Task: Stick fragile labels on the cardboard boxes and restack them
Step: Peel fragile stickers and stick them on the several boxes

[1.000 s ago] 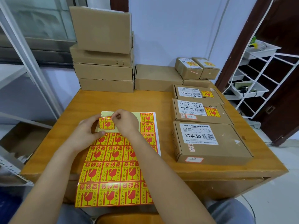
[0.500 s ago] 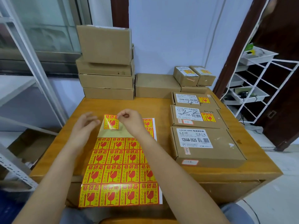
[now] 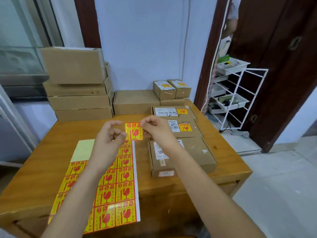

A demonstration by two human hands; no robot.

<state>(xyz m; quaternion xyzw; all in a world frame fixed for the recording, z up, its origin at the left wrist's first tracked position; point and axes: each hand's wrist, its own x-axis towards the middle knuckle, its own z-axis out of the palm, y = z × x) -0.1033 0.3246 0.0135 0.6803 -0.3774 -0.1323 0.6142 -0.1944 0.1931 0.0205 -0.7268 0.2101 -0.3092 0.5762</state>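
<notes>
Head view: both hands are raised above the table [image 3: 51, 152] with one peeled label [image 3: 133, 131] held between them. The right hand [image 3: 155, 130] pinches the label's upper right corner with curled fingers. The left hand [image 3: 109, 136] is at the label's left edge, thumb and forefinger curled together there; whether they actually grip the edge I cannot tell. The label hangs upright, yellow with red print, clear of the table.

Below the left forearm lies the label sheet [image 3: 109, 188], its near end hanging over the table's front edge, its far left corner bare backing where labels are gone.

Right of the sheet, three flat boxes lie in a row running away from the person: the near box [image 3: 193, 152] has a white sticker, partly behind the right forearm, and no yellow label in sight; the middle box [image 3: 188, 128] and the far box [image 3: 173, 110] each carry a yellow label. Behind them two small boxes [image 3: 171, 89] sit on another carton. At the far left stands a stack [image 3: 77, 93] of plain boxes.
</notes>
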